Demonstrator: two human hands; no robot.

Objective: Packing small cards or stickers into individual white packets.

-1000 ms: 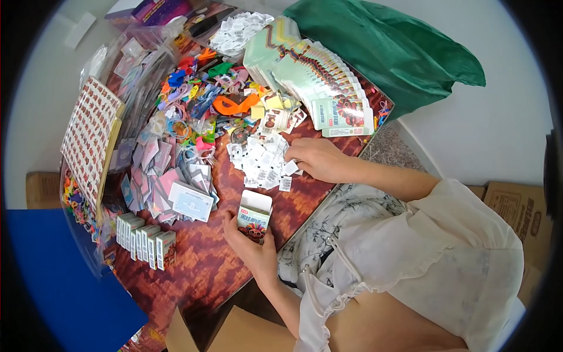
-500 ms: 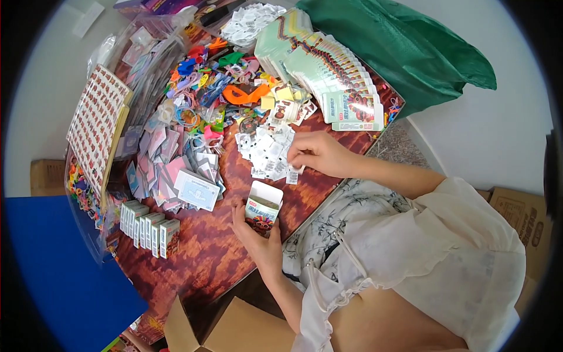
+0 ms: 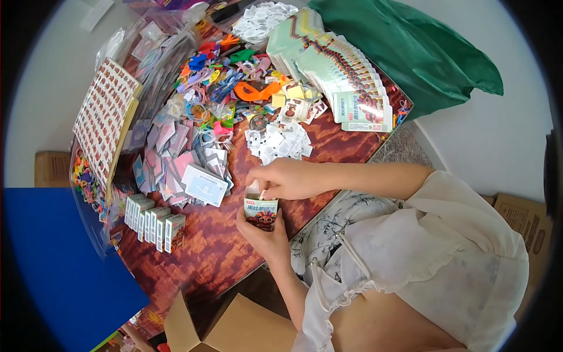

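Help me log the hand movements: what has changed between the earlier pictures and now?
The right hand moved left and down in the picture, from the pile of white pieces to the open small box; whether it holds a piece is unclear. The left hand still holds the box; the row of boxes and fanned cartons stayed.

Dark-green lettering (image 3: 258, 207) and a small red label (image 3: 250, 202) stand on the front of the open carton (image 3: 261, 220), held near the table's (image 3: 217, 237) near edge; the top flat carton (image 3: 362, 108) by its right corner bears similar lettering. The narrow sides of the row of boxes (image 3: 153, 224) near the left edge carry print too small to read, and dark print marks the brown cardboard box (image 3: 519, 223) beyond the near edge.
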